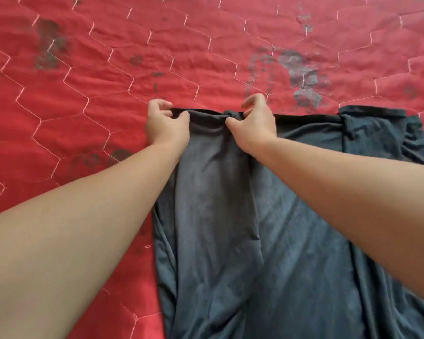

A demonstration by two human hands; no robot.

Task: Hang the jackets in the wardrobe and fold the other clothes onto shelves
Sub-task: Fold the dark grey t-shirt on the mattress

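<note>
A dark grey-blue garment (291,216) lies spread on a red quilted bedspread (83,94), reaching from the middle of the view to the bottom and right edges. Its far edge has a black hem. My left hand (165,123) pinches the far left corner of a folded-over panel at that hem, thumb on top. My right hand (253,121) pinches the same hem a short way to the right, where the cloth bunches. Both arms stretch forward over the garment.
The red bedspread has pale hexagon stitching and worn grey patches (301,77) beyond the garment. Bare bedspread lies to the left and beyond my hands. No wardrobe, shelf or other clothing is in view.
</note>
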